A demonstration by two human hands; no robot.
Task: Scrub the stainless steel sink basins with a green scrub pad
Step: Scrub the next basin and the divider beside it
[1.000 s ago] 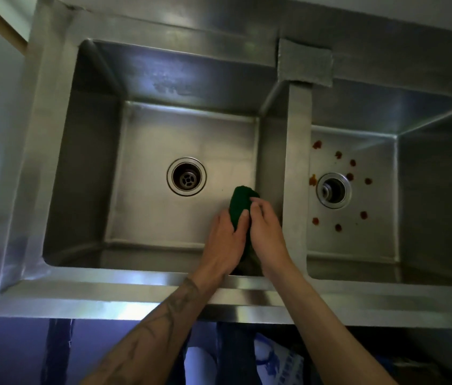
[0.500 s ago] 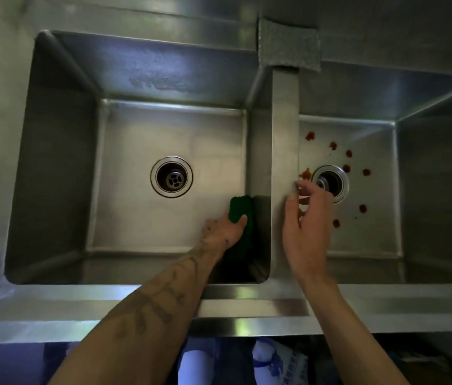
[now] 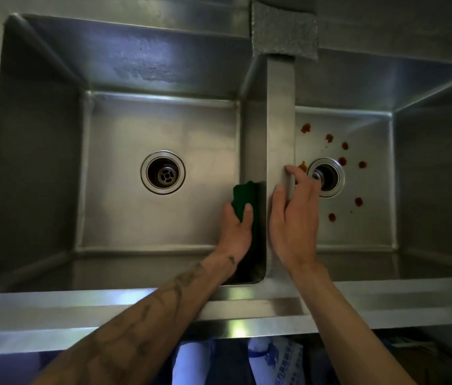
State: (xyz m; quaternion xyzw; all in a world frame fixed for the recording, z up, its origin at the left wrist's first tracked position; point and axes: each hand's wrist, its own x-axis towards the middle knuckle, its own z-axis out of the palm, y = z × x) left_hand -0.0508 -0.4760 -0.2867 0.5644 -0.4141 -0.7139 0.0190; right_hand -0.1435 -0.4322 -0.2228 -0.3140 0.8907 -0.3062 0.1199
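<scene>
green scrub pad point(image 3: 243, 194) is gripped in the left hand point(image 3: 237, 226), fingers and thumb curled round its lower half. it is pressed against the steel wall just left of the divider point(image 3: 280, 120), low down by the floor of the left basin point(image 3: 163, 120). the right hand point(image 3: 294, 218) is laid on the divider itself, thumb along its top and forefinger tip at its right edge. nothing is grasped by it, and it is judged to serve as a brace.

the pad is judged light, thin and pliable, with a coarse face that bites on steel. it can be expected to fold or slip if pinched by a corner, so it is best taken flat, fingers spread over its back and pressure put through its middle. once wetted, it is likely to go limp and slick.

red-brown spots point(image 3: 358, 201) are seen right of the divider, round the drain point(image 3: 327, 176) of the right basin point(image 3: 427, 176), which is judged not yet scrubbed. a grey pad point(image 3: 284, 29) lies at the divider's far end.
</scene>
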